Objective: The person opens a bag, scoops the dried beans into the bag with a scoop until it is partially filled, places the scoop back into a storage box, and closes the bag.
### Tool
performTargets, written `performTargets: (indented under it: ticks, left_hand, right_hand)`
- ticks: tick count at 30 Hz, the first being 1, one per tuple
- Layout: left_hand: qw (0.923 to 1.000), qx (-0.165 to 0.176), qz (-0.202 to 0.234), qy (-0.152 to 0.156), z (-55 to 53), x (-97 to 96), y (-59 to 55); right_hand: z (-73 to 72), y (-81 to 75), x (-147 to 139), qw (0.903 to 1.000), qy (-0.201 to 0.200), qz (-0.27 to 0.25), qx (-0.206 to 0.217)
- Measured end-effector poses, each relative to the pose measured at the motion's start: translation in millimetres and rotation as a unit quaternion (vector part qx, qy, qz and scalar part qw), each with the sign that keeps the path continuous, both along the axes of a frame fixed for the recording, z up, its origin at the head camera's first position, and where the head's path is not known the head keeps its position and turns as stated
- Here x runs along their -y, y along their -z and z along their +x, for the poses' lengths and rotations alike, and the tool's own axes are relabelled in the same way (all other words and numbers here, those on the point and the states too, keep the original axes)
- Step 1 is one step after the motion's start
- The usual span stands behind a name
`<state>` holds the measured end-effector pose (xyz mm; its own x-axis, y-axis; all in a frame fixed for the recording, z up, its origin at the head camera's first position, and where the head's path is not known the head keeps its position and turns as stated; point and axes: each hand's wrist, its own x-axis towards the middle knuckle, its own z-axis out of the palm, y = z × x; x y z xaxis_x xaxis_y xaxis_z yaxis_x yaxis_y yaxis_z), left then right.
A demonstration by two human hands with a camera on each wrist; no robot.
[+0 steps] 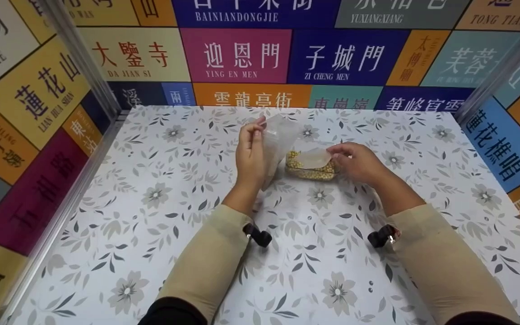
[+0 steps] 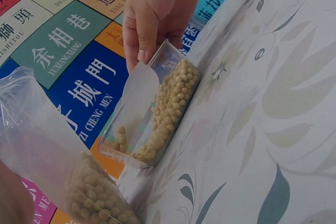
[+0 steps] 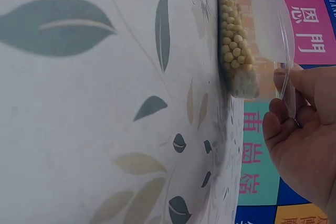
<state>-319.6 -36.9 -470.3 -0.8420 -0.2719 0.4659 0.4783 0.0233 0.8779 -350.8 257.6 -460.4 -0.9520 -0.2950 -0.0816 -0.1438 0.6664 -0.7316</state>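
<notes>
My left hand (image 1: pixel 249 155) holds up a clear plastic bag (image 1: pixel 280 140), tilted beside the box. Pale round soybeans (image 2: pixel 97 198) fill the bag's lower part in the left wrist view. Just right of it, a clear rectangular plastic box (image 1: pixel 312 174) stands on the table, with more soybeans (image 2: pixel 170 98) heaped inside. A translucent white sheet (image 2: pixel 137 87) with a rounded edge slants into the box's opening. At the box's right end, my right hand (image 1: pixel 357 162) pinches this sheet between thumb and fingers, close to the rim.
The table (image 1: pixel 224 271) has a white cover printed with grey flowers and leaves. Colourful panels (image 1: pixel 237 54) with large characters rise behind it and along both sides. A small black device (image 1: pixel 257 235) is strapped at each wrist over beige sleeves.
</notes>
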Motion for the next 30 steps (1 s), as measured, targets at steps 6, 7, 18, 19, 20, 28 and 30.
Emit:
performTargets:
  ticks: [6,7,18,19,20,28,30]
  left_hand:
    - [1.0,-0.008,0.003,0.0,-0.3,0.4,0.0]
    - [1.0,-0.009,0.004,0.0,-0.5,0.4,-0.1]
    - [0.9997,-0.017,0.009,0.016,0.0,0.1,-0.8]
    - [0.9997,-0.018,0.01,0.016,0.0,0.0,-0.9]
    - [0.9996,-0.019,0.011,0.017,0.0,0.0,-0.8]
    - [0.9996,-0.019,0.017,0.015,-0.5,-0.1,-0.7]
    - [0.9998,-0.015,0.013,0.01,-0.4,0.3,-0.4]
  right_hand:
    - [5.7,2.7,-9,0.9993,0.025,-0.027,-0.008]
    - [6.2,3.2,-11,0.9989,0.031,-0.034,-0.005]
    - [8.4,1.0,-20,0.9927,0.059,-0.093,0.049]
    - [8.3,-0.1,-20,0.9928,0.06,-0.092,0.048]
    - [8.6,-1.6,-20,0.9929,0.062,-0.09,0.048]
    - [8.7,-21.9,-17,0.9935,0.073,-0.084,0.023]
    - [7.4,-30.3,-16,0.9938,0.076,-0.08,0.015]
